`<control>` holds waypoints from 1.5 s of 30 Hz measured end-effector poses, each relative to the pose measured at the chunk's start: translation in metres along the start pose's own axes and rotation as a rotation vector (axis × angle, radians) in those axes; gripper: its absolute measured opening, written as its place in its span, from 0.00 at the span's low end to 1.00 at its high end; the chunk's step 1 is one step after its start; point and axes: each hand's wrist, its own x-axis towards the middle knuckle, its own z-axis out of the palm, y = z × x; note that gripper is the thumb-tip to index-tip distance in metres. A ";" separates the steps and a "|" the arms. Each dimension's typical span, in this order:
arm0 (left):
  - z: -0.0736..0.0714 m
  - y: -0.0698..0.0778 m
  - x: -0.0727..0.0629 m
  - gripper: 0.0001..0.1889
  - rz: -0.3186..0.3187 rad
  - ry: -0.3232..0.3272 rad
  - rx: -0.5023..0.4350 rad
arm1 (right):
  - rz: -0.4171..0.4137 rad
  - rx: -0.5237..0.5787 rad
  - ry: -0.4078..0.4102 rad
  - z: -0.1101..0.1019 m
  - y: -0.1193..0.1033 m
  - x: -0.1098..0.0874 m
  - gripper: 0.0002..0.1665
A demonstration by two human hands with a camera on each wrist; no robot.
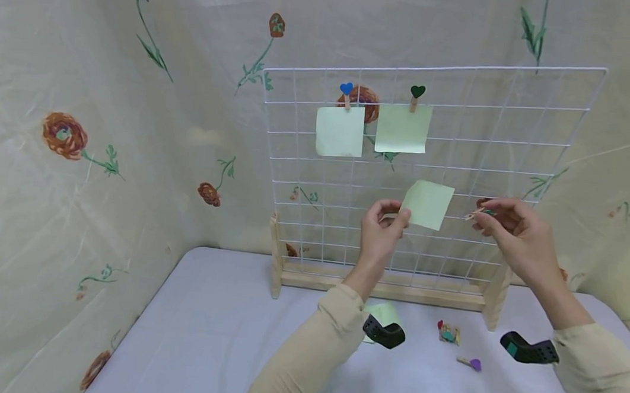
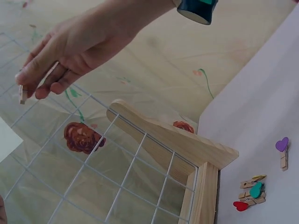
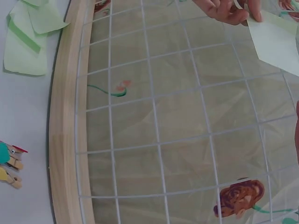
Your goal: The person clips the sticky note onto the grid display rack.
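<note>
In the head view my left hand (image 1: 381,229) pinches a pale green paper note (image 1: 428,205) by its left edge, in front of a white wire grid (image 1: 315,184). To the right, my right hand (image 1: 518,234) holds a small wooden clothespin (image 1: 474,214) between thumb and fingers. The left wrist view shows that clothespin's wooden end (image 2: 22,95) at the fingertips. Higher on the grid hang two more notes, one (image 1: 340,132) under a blue heart clothespin (image 1: 346,91), the other (image 1: 403,130) under a dark green heart clothespin (image 1: 416,94).
The grid stands in a wooden base (image 1: 385,288) on a white-covered table (image 1: 206,333). More green notes (image 3: 28,42) lie before it, partly behind my left sleeve in the head view. Several heart clothespins (image 1: 449,333) and a purple one (image 1: 469,363) lie on the right.
</note>
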 end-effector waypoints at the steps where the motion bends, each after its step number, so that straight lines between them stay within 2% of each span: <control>1: 0.001 0.000 0.000 0.09 0.000 -0.001 -0.005 | -0.007 -0.005 0.007 -0.001 -0.001 0.001 0.17; 5: 0.006 0.002 0.002 0.09 0.005 -0.006 -0.016 | -0.016 -0.015 0.025 -0.005 -0.007 0.006 0.16; 13: 0.013 0.008 0.005 0.09 0.007 -0.001 -0.031 | -0.029 0.051 0.016 -0.012 -0.012 0.013 0.16; 22: 0.016 0.012 0.005 0.09 0.025 0.004 -0.019 | -0.043 -0.061 0.058 -0.014 -0.021 0.024 0.17; 30: 0.016 0.015 0.004 0.09 0.045 -0.008 -0.024 | -0.087 -0.049 0.081 -0.017 -0.033 0.035 0.15; 36: 0.019 0.019 0.004 0.08 0.048 -0.016 -0.042 | -0.066 -0.085 0.082 -0.022 -0.041 0.043 0.14; 41: 0.024 0.023 0.007 0.09 0.047 -0.025 -0.081 | -0.078 -0.092 0.073 -0.025 -0.046 0.050 0.14; 45: 0.028 0.024 0.008 0.09 0.033 -0.007 -0.118 | -0.091 -0.084 0.063 -0.027 -0.047 0.053 0.14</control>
